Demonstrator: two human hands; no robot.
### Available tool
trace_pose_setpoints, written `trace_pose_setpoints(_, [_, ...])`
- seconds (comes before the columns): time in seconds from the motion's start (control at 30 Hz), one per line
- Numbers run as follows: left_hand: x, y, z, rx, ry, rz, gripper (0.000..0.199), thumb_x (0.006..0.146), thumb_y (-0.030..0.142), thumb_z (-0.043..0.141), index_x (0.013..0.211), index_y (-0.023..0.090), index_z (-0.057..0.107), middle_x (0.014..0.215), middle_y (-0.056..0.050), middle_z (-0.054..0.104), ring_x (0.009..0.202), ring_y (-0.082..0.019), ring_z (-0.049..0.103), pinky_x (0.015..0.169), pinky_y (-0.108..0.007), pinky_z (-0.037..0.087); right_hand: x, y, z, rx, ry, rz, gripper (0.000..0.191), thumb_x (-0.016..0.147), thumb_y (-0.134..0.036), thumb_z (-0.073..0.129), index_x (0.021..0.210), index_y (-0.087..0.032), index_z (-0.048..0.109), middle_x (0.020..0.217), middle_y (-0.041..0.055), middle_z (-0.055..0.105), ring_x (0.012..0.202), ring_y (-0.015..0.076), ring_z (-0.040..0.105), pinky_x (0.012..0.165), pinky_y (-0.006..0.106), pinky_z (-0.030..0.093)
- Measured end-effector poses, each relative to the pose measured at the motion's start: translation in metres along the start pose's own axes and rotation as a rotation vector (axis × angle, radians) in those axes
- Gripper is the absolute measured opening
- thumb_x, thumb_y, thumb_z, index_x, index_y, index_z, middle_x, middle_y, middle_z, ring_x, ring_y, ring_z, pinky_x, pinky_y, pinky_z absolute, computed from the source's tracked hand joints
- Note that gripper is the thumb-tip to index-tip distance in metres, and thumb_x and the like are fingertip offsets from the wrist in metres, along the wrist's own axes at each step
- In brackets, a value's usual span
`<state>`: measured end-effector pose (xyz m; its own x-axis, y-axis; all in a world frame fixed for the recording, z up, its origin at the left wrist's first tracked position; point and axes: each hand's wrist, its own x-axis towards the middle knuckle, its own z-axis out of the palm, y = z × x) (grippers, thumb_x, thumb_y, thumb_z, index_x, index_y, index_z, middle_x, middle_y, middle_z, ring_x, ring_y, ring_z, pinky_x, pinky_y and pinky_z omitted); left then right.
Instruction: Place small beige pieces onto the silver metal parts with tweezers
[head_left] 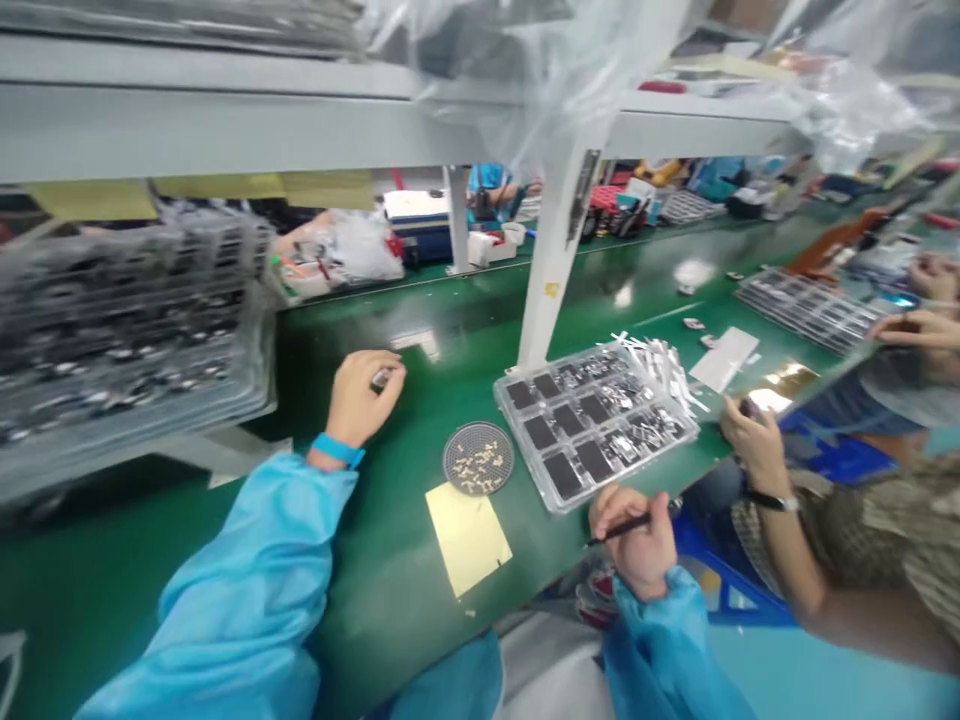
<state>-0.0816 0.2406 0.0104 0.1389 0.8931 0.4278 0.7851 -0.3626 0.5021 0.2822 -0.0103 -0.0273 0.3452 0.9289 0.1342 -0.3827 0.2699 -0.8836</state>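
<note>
My left hand [364, 398] rests over the green bench, its fingers closed on a small dark part with a metallic edge [381, 379]; the part's kind is too small to tell. My right hand [636, 540] grips a thin black pen-like tool [627, 526] near the bench's front edge, its tip pointing left. Between the hands lies a round mesh dish [455, 476] with several tiny tan pieces [480, 462] on it. A yellow paper sheet [469, 538] lies just in front of the dish. Beyond my right hand sits a clear compartment tray [556, 505] holding black squares and small metallic parts.
Stacked clear trays of parts [135, 350] stand at the left. A white post [551, 270] rises behind the compartment tray, under a shelf [225, 125]. White strips [667, 370] lie at the tray's far right. A co-worker's hand [757, 440] is at the right.
</note>
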Motion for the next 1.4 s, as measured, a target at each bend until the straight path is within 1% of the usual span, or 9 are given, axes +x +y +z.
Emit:
trace_pose_setpoints(0.17, [-0.011,-0.031,0.012,0.141,-0.022,-0.211,0.066,0.083,0.048,0.068,0.138,0.016,0.051,0.143,-0.020,0.052,0.135,-0.040,0.043,0.112,-0.056,0.037,-0.001,0.000,-0.006,0.031,-0.114,0.060,0.078,0.102,-0.066,0.024,0.055,-0.023,0.068,0.040,0.0055,0.046,0.042,0.0177,0.049,0.045,0.031,0.039])
trace_pose_setpoints(0.3, [0.004,-0.029,0.021,0.151,-0.007,-0.275,0.043,0.086,0.048,0.068,0.118,0.019,0.064,0.130,-0.019,0.058,0.129,-0.042,0.045,0.106,-0.058,0.037,0.002,0.003,-0.008,0.033,-0.075,0.165,0.066,0.102,-0.065,0.035,0.064,-0.022,0.068,0.033,-0.0014,0.038,0.033,0.0144,0.041,0.038,0.026,0.036])
trace_pose_setpoints(0.47, [0.003,-0.014,0.025,0.023,0.096,-0.310,0.027,0.092,0.035,0.064,0.113,0.018,0.063,0.120,-0.016,0.062,0.117,-0.035,0.054,0.105,-0.052,0.041,0.003,0.001,-0.010,-0.137,-0.146,0.138,0.036,0.091,-0.053,0.069,0.078,-0.020,0.068,0.059,0.0013,0.067,0.036,0.0130,0.055,0.038,0.025,0.044])
trace_pose_setpoints(0.67, [-0.066,0.038,0.030,-0.262,0.161,-0.250,0.051,0.088,0.027,0.072,0.135,0.021,0.053,0.109,-0.004,0.069,0.098,-0.020,0.066,0.089,-0.032,0.053,-0.002,-0.009,0.013,-0.268,-0.463,0.197,0.006,0.085,-0.023,0.080,0.089,-0.022,0.076,0.086,0.0027,0.071,0.052,0.0117,0.065,0.045,0.024,0.053])
trace_pose_setpoints(0.73, [-0.094,0.065,0.025,-0.517,0.113,-0.207,0.041,0.083,0.030,0.077,0.121,0.020,0.065,0.108,-0.005,0.071,0.096,-0.021,0.068,0.088,-0.033,0.055,-0.004,-0.009,0.027,-0.289,-0.572,0.224,0.004,0.086,-0.022,0.079,0.090,-0.022,0.078,0.090,0.0035,0.069,0.057,0.0115,0.065,0.047,0.024,0.055])
trace_pose_setpoints(0.87, [-0.138,0.115,0.006,-0.909,-0.031,-0.376,0.041,0.077,0.038,0.083,0.108,0.015,0.069,0.096,-0.009,0.074,0.084,-0.021,0.071,0.074,-0.030,0.059,-0.011,0.000,0.047,-0.386,-0.654,0.202,0.009,0.093,-0.024,0.070,0.099,-0.021,0.076,0.103,0.0074,0.070,0.079,0.0157,0.070,0.063,0.027,0.063])
trace_pose_setpoints(0.97, [-0.158,0.137,-0.003,-1.053,-0.278,-0.469,0.042,0.081,0.038,0.082,0.111,0.014,0.068,0.094,-0.010,0.074,0.078,-0.019,0.071,0.068,-0.027,0.059,-0.018,0.010,0.049,-0.439,-0.612,0.164,0.012,0.098,-0.026,0.064,0.108,-0.022,0.070,0.106,0.0072,0.071,0.087,0.0164,0.071,0.070,0.028,0.063])
trace_pose_setpoints(1.13, [-0.177,0.142,0.009,-1.039,-0.558,-0.469,0.026,0.085,0.033,0.074,0.100,0.013,0.065,0.078,-0.005,0.071,0.065,-0.017,0.069,0.059,-0.023,0.056,-0.023,0.019,0.042,-0.475,-0.560,0.142,0.011,0.101,-0.026,0.061,0.111,-0.024,0.064,0.106,0.0058,0.070,0.086,0.0155,0.071,0.070,0.028,0.061])
trace_pose_setpoints(1.4, [-0.181,0.138,0.017,-0.957,-0.561,-0.397,0.021,0.088,0.030,0.068,0.102,0.016,0.063,0.086,-0.004,0.072,0.067,-0.016,0.071,0.060,-0.022,0.057,-0.017,0.014,0.044,-0.523,-0.627,0.172,0.020,0.101,-0.026,0.062,0.120,-0.025,0.064,0.104,0.0051,0.073,0.088,0.0150,0.071,0.074,0.026,0.061])
